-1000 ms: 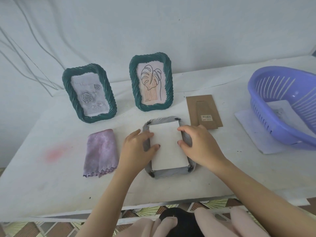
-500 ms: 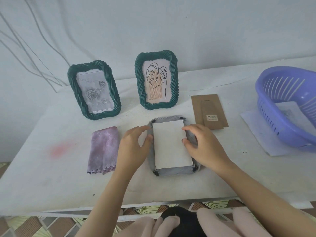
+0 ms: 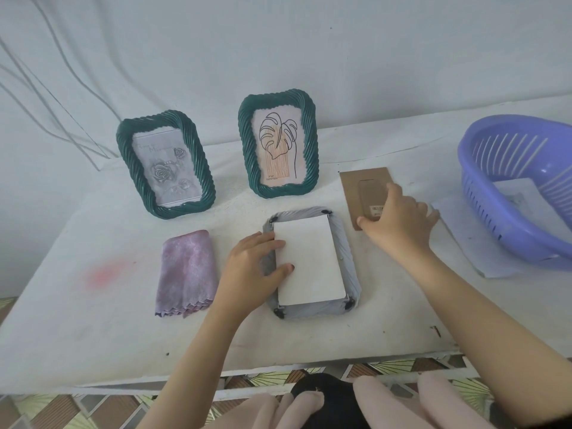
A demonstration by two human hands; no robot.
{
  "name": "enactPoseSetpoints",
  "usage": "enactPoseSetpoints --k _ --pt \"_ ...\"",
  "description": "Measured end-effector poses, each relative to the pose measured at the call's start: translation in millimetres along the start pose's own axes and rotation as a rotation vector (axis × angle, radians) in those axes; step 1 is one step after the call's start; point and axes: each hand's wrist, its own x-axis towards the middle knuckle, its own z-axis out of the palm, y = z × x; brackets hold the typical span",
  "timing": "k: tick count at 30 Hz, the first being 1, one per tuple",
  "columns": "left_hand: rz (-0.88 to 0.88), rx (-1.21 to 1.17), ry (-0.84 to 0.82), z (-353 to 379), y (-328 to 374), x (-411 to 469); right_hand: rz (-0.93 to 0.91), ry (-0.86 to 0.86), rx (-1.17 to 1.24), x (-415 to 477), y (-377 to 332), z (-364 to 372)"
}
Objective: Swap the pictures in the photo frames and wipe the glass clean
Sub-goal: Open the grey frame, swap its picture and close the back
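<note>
- Face-down frame [image 3: 349, 267] lies flat at the middle of the table [image 3: 93, 320], grey ribbed back up, black clips at its corners.
- White sheet [image 3: 309, 261] sits inside the frame's opening and fills it nearly edge to edge.
- Left hand [image 3: 253, 267] is laid across the frame's left rim. Its fingers are loose and nearly straight, with the thumb tip and forefinger tip on the sheet's left edge. It presses down and clasps nothing.
- Right hand [image 3: 399, 221] is well right of the frame, palm down on the brown backing board [image 3: 362, 187]. The thumb is at the board's near left corner and the fingers spread over its right side.
- Cannot tell whether the right hand pinches the board or only rests on it. The board looks flat on the table.
- The board lies just right of the face-down frame and apart from it. A small label shows beside the thumb.
- Two green rope-pattern frames stand upright at the back: the rose frame [image 3: 165, 171] on the left, tilted back, and the leaf frame [image 3: 278, 150] on the right.
- Folded purple cloth [image 3: 187, 274] lies flat just left of the left hand, not touched.
- Purple slotted basket [image 3: 483, 193] sits at the far right with a paper [image 3: 523, 202] inside it. Another sheet [image 3: 458, 239] is partly under the basket.
- Faint pink stain [image 3: 105, 274] marks the table left of the cloth.
</note>
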Motion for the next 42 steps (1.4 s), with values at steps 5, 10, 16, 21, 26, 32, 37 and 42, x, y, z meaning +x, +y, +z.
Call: enactPoseSetpoints --k 5,10,16,21,26,32,37,42 --pt "-0.006 -0.002 -0.003 0.7 0.4 -0.7 0.039 -0.02 0.229 8.0 -4.2 -13.0" --pt "-0.025 -0.021 -0.002 1.6 -1.5 -0.2 -0.015 0.017 0.673 11.3 4.9 -10.6" --pt "-0.028 -0.053 -0.021 0.8 -2.7 1.8 0.025 0.1 0.992 11.4 16.5 -14.1" --pt "-0.039 -0.15 0.036 2.4 -0.5 2.2 0.015 0.072 1.253 -14.5 6.5 -30.6" --pt "-0.182 -0.374 0.199 -7.7 17.9 4.1 0.041 -0.17 1.315 -54.3 -10.7 -20.9" --pt "-0.371 -0.704 0.068 -20.7 28.6 8.6 0.001 -0.351 1.279 -79.3 -18.3 -10.1" --pt "-0.403 -0.578 0.077 -19.3 20.8 4.5 -0.002 -0.406 1.195 -82.7 -17.4 -6.1" --pt "-0.413 -0.609 0.072 -20.6 21.1 -1.2 -0.017 -0.396 1.228 -82.8 -16.0 -2.9"
